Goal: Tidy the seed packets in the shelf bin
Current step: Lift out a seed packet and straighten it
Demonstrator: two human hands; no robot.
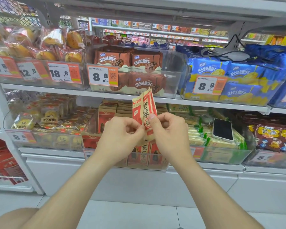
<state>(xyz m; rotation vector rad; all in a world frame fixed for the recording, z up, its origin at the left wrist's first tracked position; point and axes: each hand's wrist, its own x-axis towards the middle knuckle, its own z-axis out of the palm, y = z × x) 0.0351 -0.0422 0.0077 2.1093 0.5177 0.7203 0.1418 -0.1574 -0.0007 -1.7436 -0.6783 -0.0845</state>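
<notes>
Shop aisle, white metal shelving (56, 90) across frame. Task looked part-done: two red-and-tan paper seed packets (144, 111) were held up at frame centre, above clear plastic shelf bin (92, 124). Other packets in bin (106, 117) sat mixed, some upright, some flat; these were left to straighten. Left hand (120, 132) and right hand (169, 132) met at centre, forearms rising from bottom edge. Fingers (153, 117) of both hands pinched lower half of held pair.
</notes>
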